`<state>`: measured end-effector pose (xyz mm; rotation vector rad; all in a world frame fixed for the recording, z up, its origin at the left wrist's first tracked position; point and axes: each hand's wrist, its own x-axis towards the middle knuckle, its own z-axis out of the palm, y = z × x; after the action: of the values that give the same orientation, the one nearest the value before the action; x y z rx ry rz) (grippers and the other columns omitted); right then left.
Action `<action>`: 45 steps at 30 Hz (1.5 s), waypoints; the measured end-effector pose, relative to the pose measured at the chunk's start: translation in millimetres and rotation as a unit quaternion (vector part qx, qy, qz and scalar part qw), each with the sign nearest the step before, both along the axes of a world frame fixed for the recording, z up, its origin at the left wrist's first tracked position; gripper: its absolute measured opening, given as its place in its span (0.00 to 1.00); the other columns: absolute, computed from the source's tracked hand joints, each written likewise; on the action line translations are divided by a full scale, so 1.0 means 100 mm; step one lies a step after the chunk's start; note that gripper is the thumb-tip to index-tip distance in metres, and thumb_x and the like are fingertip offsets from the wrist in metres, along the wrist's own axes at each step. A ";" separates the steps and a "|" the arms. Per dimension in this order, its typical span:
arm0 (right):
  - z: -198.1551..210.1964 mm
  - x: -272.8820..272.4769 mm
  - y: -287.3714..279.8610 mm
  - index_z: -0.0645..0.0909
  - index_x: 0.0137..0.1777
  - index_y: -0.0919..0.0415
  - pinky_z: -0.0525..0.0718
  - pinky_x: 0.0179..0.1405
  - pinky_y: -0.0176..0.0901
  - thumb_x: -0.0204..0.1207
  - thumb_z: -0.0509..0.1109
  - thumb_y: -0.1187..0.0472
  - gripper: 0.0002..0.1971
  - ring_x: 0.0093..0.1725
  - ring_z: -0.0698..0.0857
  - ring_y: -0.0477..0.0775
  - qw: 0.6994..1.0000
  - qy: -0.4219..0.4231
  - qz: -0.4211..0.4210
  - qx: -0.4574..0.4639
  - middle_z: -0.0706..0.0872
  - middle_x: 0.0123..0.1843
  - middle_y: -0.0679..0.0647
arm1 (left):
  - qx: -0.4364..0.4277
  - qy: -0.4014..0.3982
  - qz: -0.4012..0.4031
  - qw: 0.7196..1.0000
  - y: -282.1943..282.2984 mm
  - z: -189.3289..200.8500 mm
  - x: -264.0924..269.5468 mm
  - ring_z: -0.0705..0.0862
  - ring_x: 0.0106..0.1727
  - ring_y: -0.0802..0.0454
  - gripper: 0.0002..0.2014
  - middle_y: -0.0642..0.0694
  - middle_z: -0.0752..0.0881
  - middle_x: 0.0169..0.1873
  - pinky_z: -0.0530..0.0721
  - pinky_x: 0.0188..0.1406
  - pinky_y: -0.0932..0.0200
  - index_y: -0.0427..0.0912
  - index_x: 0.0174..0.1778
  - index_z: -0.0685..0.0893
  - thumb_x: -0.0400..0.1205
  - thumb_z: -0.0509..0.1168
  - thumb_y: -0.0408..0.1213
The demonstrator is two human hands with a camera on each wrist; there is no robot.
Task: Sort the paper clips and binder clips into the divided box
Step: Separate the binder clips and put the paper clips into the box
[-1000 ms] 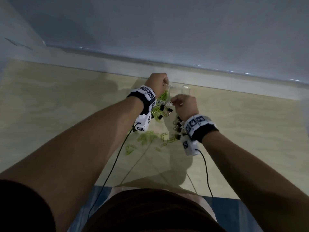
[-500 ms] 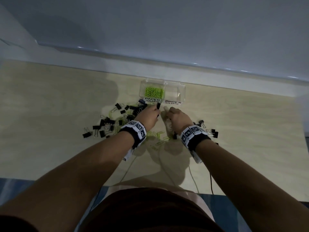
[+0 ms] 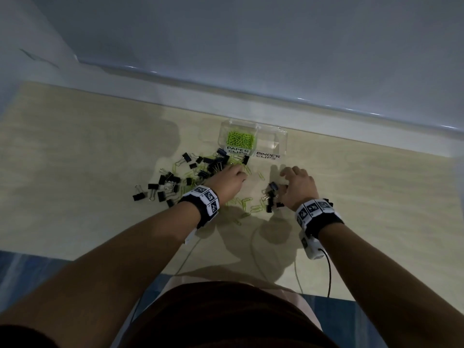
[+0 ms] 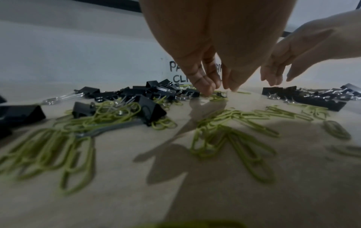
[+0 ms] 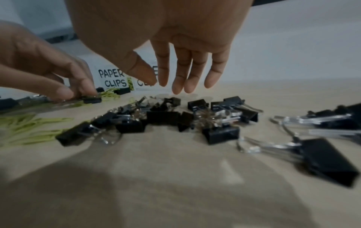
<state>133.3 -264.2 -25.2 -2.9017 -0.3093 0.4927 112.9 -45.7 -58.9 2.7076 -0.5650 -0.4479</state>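
A clear divided box (image 3: 283, 141) is set near the far edge of the pale wooden bench (image 3: 75, 151), about midway along it. Its left compartment, labelled PAPER CLIPS, is filled with green paper clips (image 3: 239, 138); nothing can be made out in the right compartment, labelled BINDER CLIPS.

Black binder clips (image 3: 173, 180) are scattered in front of the box and to its left, mixed with loose green paper clips (image 4: 230, 128). A smaller heap of binder clips (image 5: 197, 117) is gathered nearer the front edge, under the right hand.

The left hand (image 3: 229, 180) is lowered just in front of the PAPER CLIPS label, its fingertips (image 4: 205, 88) drawn together down at the bench among paper clips and binder clips. In the right wrist view the thumb and forefinger are seen closed at a small black binder clip (image 5: 91, 99), yet whether that clip or a paper clip is actually gripped cannot be told.

The right hand (image 3: 297, 188) is held over the smaller heap, with its fingers (image 5: 178, 74) loosely extended and spread, pointing down. Nothing is held in it; the fingertips are seen just above the far side of the heap, and the clips lie below the palm and towards the wrist. A banded camera unit (image 3: 315, 209) is worn on each wrist
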 end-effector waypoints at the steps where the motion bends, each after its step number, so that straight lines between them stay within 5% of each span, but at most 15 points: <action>1: 0.00 0.02 0.04 0.75 0.61 0.57 0.79 0.58 0.55 0.68 0.65 0.60 0.19 0.58 0.78 0.60 1.000 -0.007 0.010 0.010 0.81 0.57 0.56 | 0.002 0.000 0.011 1.000 0.00 -0.01 -0.01 0.73 0.66 0.40 0.18 0.37 0.73 0.66 0.75 0.67 0.48 0.34 0.69 0.75 0.83 0.58 0.29; 11: -0.12 0.27 0.79 0.71 0.74 0.57 0.79 0.66 0.58 0.74 0.62 0.73 0.27 0.72 0.72 0.61 0.986 0.021 0.159 0.045 0.73 0.75 0.55 | 0.026 0.000 0.063 0.998 -0.08 0.06 -0.05 0.78 0.57 0.35 0.15 0.33 0.74 0.63 0.79 0.57 0.45 0.29 0.63 0.78 0.83 0.57 0.30; 16: -0.23 0.25 0.78 0.81 0.60 0.66 0.83 0.57 0.57 0.72 0.68 0.71 0.16 0.61 0.78 0.65 0.987 -0.011 0.155 0.041 0.77 0.62 0.61 | 0.043 -0.012 0.035 0.998 -0.03 0.10 -0.17 0.80 0.55 0.35 0.14 0.32 0.78 0.57 0.77 0.52 0.46 0.27 0.57 0.80 0.82 0.58 0.32; 20: -0.29 0.24 0.69 0.84 0.49 0.69 0.84 0.48 0.54 0.66 0.69 0.75 0.11 0.53 0.81 0.67 0.986 -0.028 0.141 0.080 0.80 0.51 0.64 | -0.025 -0.033 0.011 0.999 0.04 0.13 -0.28 0.84 0.31 0.38 0.05 0.33 0.83 0.32 0.83 0.25 0.56 0.29 0.34 0.83 0.69 0.71 0.28; 24: -0.15 0.14 0.62 0.84 0.46 0.69 0.86 0.39 0.54 0.61 0.71 0.79 0.13 0.48 0.81 0.67 0.977 -0.090 0.155 0.119 0.81 0.47 0.64 | -0.122 -0.037 0.155 0.980 0.10 0.26 -0.36 0.81 0.41 0.42 0.11 0.39 0.81 0.43 0.80 0.39 0.52 0.33 0.51 0.79 0.85 0.54 0.35; 28: -0.03 0.08 0.37 0.83 0.45 0.69 0.83 0.38 0.47 0.62 0.68 0.81 0.13 0.47 0.80 0.65 0.970 -0.151 0.124 0.147 0.81 0.48 0.64 | -0.160 -0.063 0.287 0.942 0.52 0.35 -0.47 0.79 0.34 0.49 0.12 0.46 0.81 0.38 0.76 0.31 0.62 0.40 0.50 0.76 0.88 0.50 0.42; 32: -0.09 0.06 -0.08 0.82 0.50 0.67 0.83 0.43 0.49 0.66 0.67 0.77 0.13 0.47 0.80 0.67 0.983 -0.112 0.017 0.143 0.79 0.51 0.63 | -0.111 -0.043 0.384 0.916 1.12 0.32 -0.57 0.79 0.38 0.51 0.09 0.44 0.82 0.43 0.76 0.31 0.64 0.40 0.51 0.76 0.87 0.52 0.36; 36: -0.10 0.00 -0.20 0.82 0.53 0.67 0.83 0.50 0.54 0.69 0.69 0.72 0.12 0.52 0.80 0.69 0.996 -0.035 -0.005 0.088 0.79 0.53 0.65 | 0.037 -0.032 0.343 0.938 1.46 0.26 -0.66 0.76 0.54 0.38 0.08 0.36 0.81 0.52 0.77 0.54 0.47 0.36 0.52 0.80 0.82 0.57 0.26; 39: -0.04 -0.05 0.01 0.83 0.52 0.68 0.82 0.54 0.58 0.69 0.69 0.71 0.11 0.54 0.79 0.67 0.994 -0.044 0.025 0.096 0.81 0.53 0.64 | 0.037 -0.078 0.282 0.955 1.39 0.26 -0.63 0.76 0.55 0.38 0.07 0.35 0.81 0.52 0.77 0.59 0.45 0.33 0.49 0.82 0.81 0.60 0.30; 42: 0.03 -0.06 0.41 0.83 0.54 0.64 0.81 0.53 0.45 0.74 0.66 0.70 0.11 0.53 0.81 0.58 0.990 -0.043 0.064 0.119 0.83 0.53 0.57 | -0.041 -0.055 0.226 0.972 1.05 0.28 -0.58 0.75 0.58 0.46 0.08 0.42 0.78 0.56 0.77 0.60 0.52 0.39 0.52 0.81 0.81 0.64 0.39; 45: 0.07 -0.07 0.86 0.82 0.58 0.58 0.78 0.53 0.37 0.77 0.65 0.68 0.13 0.54 0.80 0.52 0.983 -0.021 0.129 0.126 0.82 0.55 0.52 | -0.007 0.016 0.164 0.986 0.74 0.21 -0.54 0.74 0.64 0.47 0.16 0.45 0.75 0.62 0.77 0.64 0.51 0.43 0.62 0.78 0.80 0.66 0.43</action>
<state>126.6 -177.9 -17.8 -2.6390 -0.7072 0.3968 58.5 28.1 -37.4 2.7036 -0.1081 -0.3952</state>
